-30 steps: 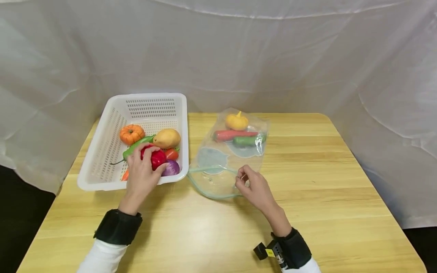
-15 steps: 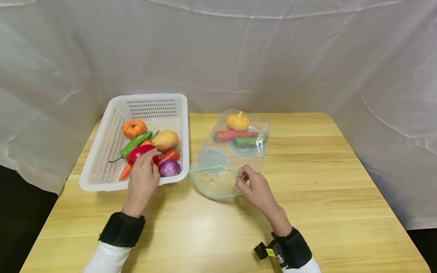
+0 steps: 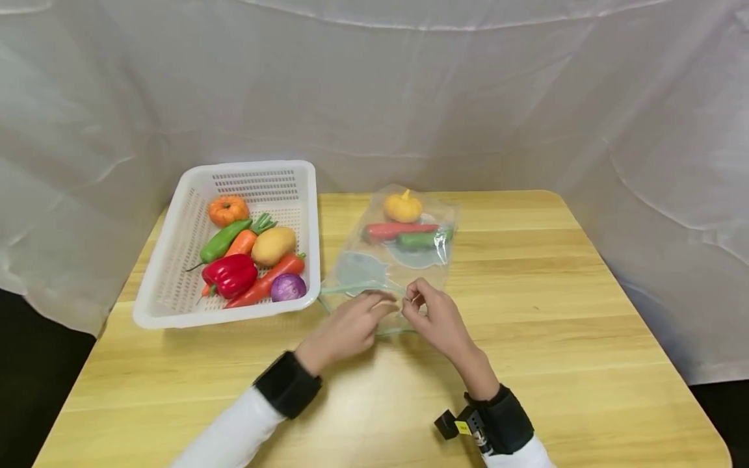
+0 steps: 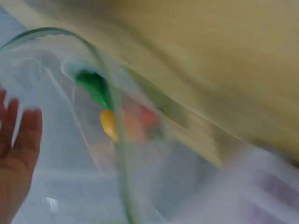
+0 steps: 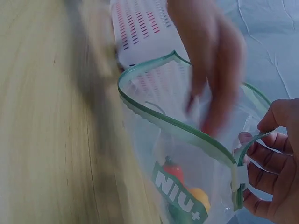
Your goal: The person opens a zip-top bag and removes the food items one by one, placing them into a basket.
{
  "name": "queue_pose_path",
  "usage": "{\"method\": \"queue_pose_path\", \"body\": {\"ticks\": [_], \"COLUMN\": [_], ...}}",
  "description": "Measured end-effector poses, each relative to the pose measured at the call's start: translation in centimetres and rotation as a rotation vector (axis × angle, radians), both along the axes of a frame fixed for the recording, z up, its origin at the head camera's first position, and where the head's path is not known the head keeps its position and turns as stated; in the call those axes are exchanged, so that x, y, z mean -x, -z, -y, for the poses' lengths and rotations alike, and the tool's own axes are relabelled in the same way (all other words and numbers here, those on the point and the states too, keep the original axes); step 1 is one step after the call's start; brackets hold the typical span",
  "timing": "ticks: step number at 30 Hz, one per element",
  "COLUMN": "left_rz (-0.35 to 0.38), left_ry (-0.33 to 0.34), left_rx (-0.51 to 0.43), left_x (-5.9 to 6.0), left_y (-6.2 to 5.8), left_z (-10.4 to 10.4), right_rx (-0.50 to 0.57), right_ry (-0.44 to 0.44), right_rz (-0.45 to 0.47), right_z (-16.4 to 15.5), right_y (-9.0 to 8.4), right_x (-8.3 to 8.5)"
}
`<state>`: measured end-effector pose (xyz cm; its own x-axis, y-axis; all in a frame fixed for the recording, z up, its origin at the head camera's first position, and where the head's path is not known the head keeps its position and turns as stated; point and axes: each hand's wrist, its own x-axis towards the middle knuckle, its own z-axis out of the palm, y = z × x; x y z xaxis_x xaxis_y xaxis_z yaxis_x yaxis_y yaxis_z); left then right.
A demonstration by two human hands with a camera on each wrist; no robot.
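Observation:
My right hand [image 3: 441,322] pinches the green-edged rim of a clear zip bag [image 5: 140,109] beside its white slider [image 5: 239,175]. Through the film show a small yellow pumpkin [image 3: 403,207], a red chili pepper [image 3: 398,231] and a long green vegetable [image 3: 418,240]. Over the bag's mouth is my left hand [image 3: 351,325], blurred in the right wrist view. Its fingers [image 4: 29,128] look extended in the left wrist view, with nothing seen in them. A red bell pepper [image 3: 233,275] lies in the white basket to the left.
The white basket [image 3: 313,214] stands left of the bag. It also holds an orange pumpkin [image 3: 228,211], a green pepper [image 3: 223,242], a carrot [image 3: 243,243], a yellow-brown potato-like piece [image 3: 274,246], a red chili [image 3: 269,283] and a purple onion [image 3: 288,287]. A pale curtain [image 3: 374,97] hangs behind the table.
My left hand has left the red bell pepper in the basket and swung right to the bag's mouth. The bell pepper now lies further left. My right hand stays on the rim.

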<state>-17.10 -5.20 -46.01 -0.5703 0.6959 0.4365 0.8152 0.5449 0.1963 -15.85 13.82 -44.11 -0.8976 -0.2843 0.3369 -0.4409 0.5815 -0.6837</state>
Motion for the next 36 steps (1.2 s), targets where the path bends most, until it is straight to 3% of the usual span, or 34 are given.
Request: {"method": "queue_pose_path", "body": {"ticks": [3,6,7,10,12,14,16,22,24,31,36], "left_rz": [0.174,0.241,0.233,0.234,0.272,0.278,0.310,0.383,0.381,0.387,0.347], "left_ry": [-0.131,-0.269,-0.320,-0.444,-0.501,-0.534,-0.565,-0.660,-0.662,-0.652,-0.680], "left_rx": [0.073,0.089,0.095,0.005,-0.077,-0.122,-0.099,0.130,0.188,0.253,0.197], "left_x": [2.4,5.2,6.1,8.2,9.2,10.1,11.0,12.8,13.0,13.2,13.7], "left_y": [-0.4,-0.3,-0.1,1.0,1.7,2.2,2.3,1.7,1.3,1.6,1.9], "left_z": [-3.3,-5.9,-6.6,-7.6,-7.5,-7.3,-7.2,-7.7,-7.9,-8.8,-9.4], "right_rx": [0.006,-0.006,-0.016,-0.051,-0.072,-0.087,-0.093,-0.048,-0.031,-0.028,-0.039], "right_ry": [-0.014,-0.054,-0.074,-0.141,-0.175,-0.197,-0.216,-0.277,-0.286,-0.290,-0.286], "right_rz": [0.006,0.009,0.012,0.015,0.008,-0.015,-0.033,-0.049,-0.058,-0.068,-0.044], "right_z": [-0.1,0.0,0.1,0.7,1.1,1.4,1.6,1.5,1.5,1.2,0.7], "right_y": [0.1,0.3,0.4,0.7,1.0,1.2,1.3,1.0,0.8,0.9,1.3], "right_x": [0.0,-0.3,-0.4,-0.8,-1.1,-1.3,-1.5,-1.9,-2.0,-2.1,-2.0]}}
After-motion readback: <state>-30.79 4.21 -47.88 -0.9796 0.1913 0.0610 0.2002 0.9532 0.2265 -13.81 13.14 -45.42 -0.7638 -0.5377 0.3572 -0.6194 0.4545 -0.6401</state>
